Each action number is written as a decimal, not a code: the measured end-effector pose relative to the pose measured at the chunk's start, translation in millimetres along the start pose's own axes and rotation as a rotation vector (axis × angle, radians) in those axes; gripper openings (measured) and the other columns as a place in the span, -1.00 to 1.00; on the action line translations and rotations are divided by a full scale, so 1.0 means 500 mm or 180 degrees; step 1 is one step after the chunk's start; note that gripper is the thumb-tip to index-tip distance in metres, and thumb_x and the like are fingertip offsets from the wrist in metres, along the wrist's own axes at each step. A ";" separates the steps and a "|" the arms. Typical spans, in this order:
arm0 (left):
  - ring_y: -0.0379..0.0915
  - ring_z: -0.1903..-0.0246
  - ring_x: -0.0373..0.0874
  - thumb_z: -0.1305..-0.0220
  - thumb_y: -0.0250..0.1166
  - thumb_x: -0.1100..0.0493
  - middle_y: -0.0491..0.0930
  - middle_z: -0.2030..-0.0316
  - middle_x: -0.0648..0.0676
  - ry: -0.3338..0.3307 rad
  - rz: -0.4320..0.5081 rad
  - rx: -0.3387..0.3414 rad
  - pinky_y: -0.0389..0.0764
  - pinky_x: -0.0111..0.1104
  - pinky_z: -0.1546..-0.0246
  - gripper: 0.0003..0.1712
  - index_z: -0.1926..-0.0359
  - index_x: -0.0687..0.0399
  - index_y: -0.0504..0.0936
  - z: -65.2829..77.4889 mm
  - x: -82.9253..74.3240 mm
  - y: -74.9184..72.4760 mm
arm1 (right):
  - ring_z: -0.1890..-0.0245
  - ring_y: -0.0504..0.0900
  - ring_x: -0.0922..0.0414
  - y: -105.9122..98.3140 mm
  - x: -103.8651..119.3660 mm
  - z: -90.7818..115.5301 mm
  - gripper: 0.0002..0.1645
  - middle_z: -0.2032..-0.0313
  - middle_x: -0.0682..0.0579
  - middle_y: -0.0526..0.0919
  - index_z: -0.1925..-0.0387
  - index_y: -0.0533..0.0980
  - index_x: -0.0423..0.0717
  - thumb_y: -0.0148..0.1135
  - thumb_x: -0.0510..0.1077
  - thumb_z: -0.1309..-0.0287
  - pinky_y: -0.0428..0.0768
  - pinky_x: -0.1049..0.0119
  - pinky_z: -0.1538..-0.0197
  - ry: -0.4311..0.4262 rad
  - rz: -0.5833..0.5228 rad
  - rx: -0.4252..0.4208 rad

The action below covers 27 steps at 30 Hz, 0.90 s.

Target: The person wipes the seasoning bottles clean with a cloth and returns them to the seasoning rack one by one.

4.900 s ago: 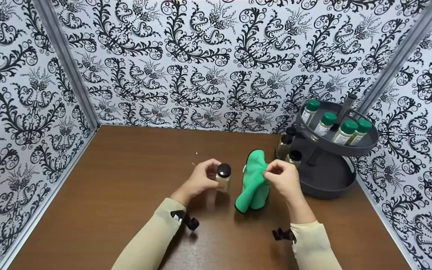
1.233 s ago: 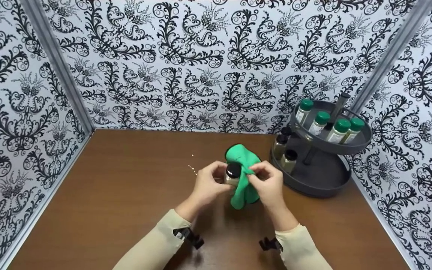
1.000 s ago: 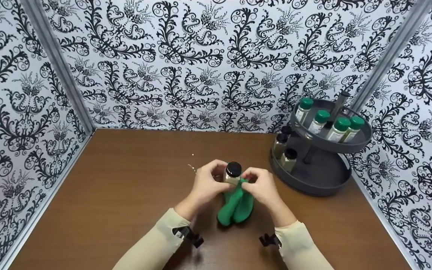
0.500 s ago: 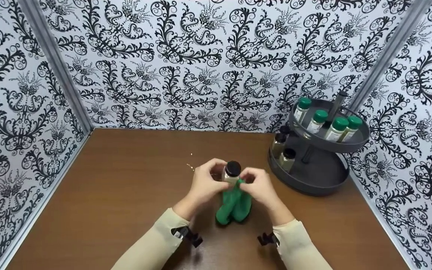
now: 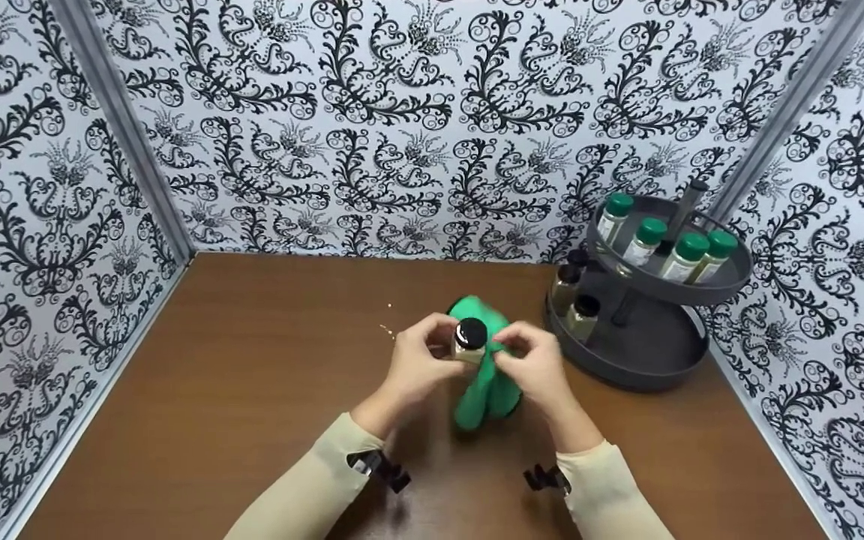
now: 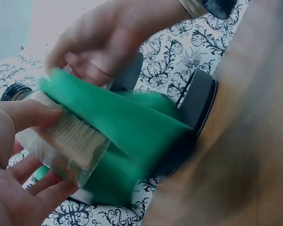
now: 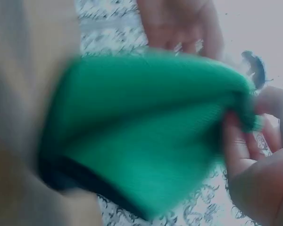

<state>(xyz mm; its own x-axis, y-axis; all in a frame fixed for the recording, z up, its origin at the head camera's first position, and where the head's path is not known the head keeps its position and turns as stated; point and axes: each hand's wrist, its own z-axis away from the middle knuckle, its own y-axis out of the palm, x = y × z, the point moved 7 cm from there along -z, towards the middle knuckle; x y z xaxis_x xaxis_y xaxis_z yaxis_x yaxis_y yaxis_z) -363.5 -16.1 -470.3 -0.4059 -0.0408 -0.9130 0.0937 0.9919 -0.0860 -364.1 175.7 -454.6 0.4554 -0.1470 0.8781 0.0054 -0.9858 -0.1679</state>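
Head view: the left hand (image 5: pixel 418 361) held the jar (image 5: pixel 469 345) over the desk (image 5: pixel 274 360); the right hand (image 5: pixel 538 367) pinched the green cloth (image 5: pixel 478 394), which had swung up beside the jar, so wiping seemingly continued.

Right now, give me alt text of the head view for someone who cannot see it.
A person's left hand holds a black-capped jar and the right hand pinches a green cloth beside it, over a brown table. At right, a two-tier rack holds green-capped jars above and black-capped jars below.
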 end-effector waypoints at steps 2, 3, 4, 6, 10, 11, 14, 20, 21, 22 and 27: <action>0.72 0.21 -0.16 0.17 0.66 0.37 0.80 0.22 0.12 0.0028 -0.0019 0.0004 0.78 -0.25 0.07 -0.41 0.01 0.09 0.74 -0.002 -0.003 0.000 | 0.43 0.56 0.32 0.008 -0.025 -0.003 -0.78 0.47 0.21 0.64 0.39 0.66 -0.34 0.30 -0.56 0.15 0.53 0.50 0.29 0.0241 0.0346 0.0240; 0.72 0.21 -0.16 0.17 0.67 0.37 0.81 0.22 0.11 0.0036 -0.0050 0.0011 0.78 -0.24 0.07 -0.41 0.01 0.10 0.74 -0.002 -0.004 0.000 | 0.45 0.54 0.32 0.011 -0.036 -0.004 -0.78 0.49 0.20 0.63 0.40 0.66 -0.33 0.30 -0.55 0.16 0.52 0.49 0.29 0.0330 0.0461 0.0338; 0.72 0.21 -0.16 0.18 0.67 0.36 0.81 0.23 0.10 0.0043 -0.0107 0.0020 0.78 -0.24 0.08 -0.41 0.01 0.09 0.74 -0.002 -0.004 0.001 | 0.46 0.53 0.31 0.012 -0.041 -0.003 -0.78 0.50 0.19 0.62 0.40 0.66 -0.32 0.31 -0.55 0.17 0.51 0.48 0.30 0.0390 0.0515 0.0395; 0.71 0.22 -0.16 0.18 0.66 0.35 0.81 0.24 0.08 0.0057 -0.0247 0.0034 0.77 -0.27 0.10 -0.41 0.01 0.07 0.75 -0.001 -0.001 0.004 | 0.47 0.54 0.30 0.008 -0.042 -0.002 -0.79 0.51 0.18 0.61 0.40 0.66 -0.34 0.31 -0.54 0.16 0.52 0.49 0.31 0.0432 0.0474 0.0332; 0.70 0.23 -0.20 0.15 0.62 0.36 0.80 0.25 0.04 0.0028 -0.0317 0.0053 0.75 -0.38 0.11 -0.43 0.01 0.06 0.74 0.001 0.007 0.011 | 0.44 0.61 0.28 -0.015 -0.009 0.001 -0.83 0.49 0.19 0.65 0.36 0.63 -0.49 0.32 -0.58 0.09 0.58 0.49 0.29 0.0199 -0.0159 -0.0138; 0.70 0.23 -0.20 0.15 0.61 0.37 0.79 0.25 0.04 0.0026 -0.0285 0.0059 0.75 -0.38 0.11 -0.44 0.01 0.06 0.74 0.001 0.008 0.012 | 0.42 0.62 0.28 -0.019 0.000 0.002 -0.84 0.48 0.18 0.67 0.34 0.62 -0.53 0.32 -0.59 0.07 0.59 0.49 0.28 0.0097 -0.0323 -0.0226; 0.70 0.22 -0.20 0.13 0.59 0.39 0.78 0.24 0.07 -0.0001 -0.0123 0.0048 0.77 -0.35 0.08 -0.44 0.01 0.08 0.73 0.001 0.008 0.012 | 0.40 0.64 0.28 -0.021 0.009 0.001 -0.83 0.45 0.18 0.70 0.32 0.61 -0.57 0.33 -0.60 0.05 0.61 0.48 0.27 -0.0065 -0.0460 -0.0259; 0.70 0.23 -0.15 0.16 0.61 0.42 0.78 0.26 0.11 -0.0029 0.0032 -0.0072 0.77 -0.28 0.09 -0.44 0.03 0.09 0.74 0.001 0.010 0.003 | 0.43 0.57 0.32 0.018 -0.056 -0.009 -0.82 0.48 0.20 0.67 0.37 0.64 -0.43 0.31 -0.54 0.14 0.56 0.46 0.27 0.0324 0.0371 0.0457; 0.69 0.24 -0.16 0.15 0.62 0.42 0.79 0.26 0.10 -0.0034 0.0010 -0.0068 0.76 -0.29 0.11 -0.45 0.03 0.08 0.74 0.001 0.013 0.004 | 0.44 0.56 0.32 0.019 -0.062 -0.009 -0.82 0.49 0.20 0.66 0.38 0.64 -0.42 0.31 -0.53 0.14 0.55 0.46 0.28 0.0396 0.0422 0.0493; 0.68 0.25 -0.17 0.15 0.63 0.41 0.79 0.26 0.10 -0.0039 -0.0028 -0.0060 0.75 -0.31 0.13 -0.44 0.03 0.08 0.74 0.001 0.016 0.006 | 0.46 0.55 0.32 0.017 -0.062 -0.010 -0.82 0.50 0.20 0.65 0.39 0.65 -0.41 0.31 -0.53 0.15 0.54 0.47 0.30 0.0430 0.0436 0.0469; 0.67 0.25 -0.20 0.11 0.65 0.36 0.77 0.25 0.07 -0.0076 -0.0071 -0.0010 0.75 -0.37 0.16 -0.46 0.02 0.07 0.74 0.002 0.023 0.016 | 0.45 0.61 0.29 -0.018 -0.008 -0.004 -0.85 0.50 0.19 0.68 0.38 0.64 -0.50 0.38 -0.57 0.09 0.58 0.49 0.31 0.0188 -0.0197 -0.0096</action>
<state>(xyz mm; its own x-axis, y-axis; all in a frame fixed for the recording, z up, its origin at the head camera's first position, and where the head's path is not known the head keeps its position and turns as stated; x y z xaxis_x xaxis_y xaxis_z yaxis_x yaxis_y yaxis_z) -366.6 -8.6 -481.8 -0.3860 -0.0657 -0.9202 0.0821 0.9911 -0.1051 -367.9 184.8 -455.4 0.4017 -0.0895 0.9114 0.0047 -0.9950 -0.0997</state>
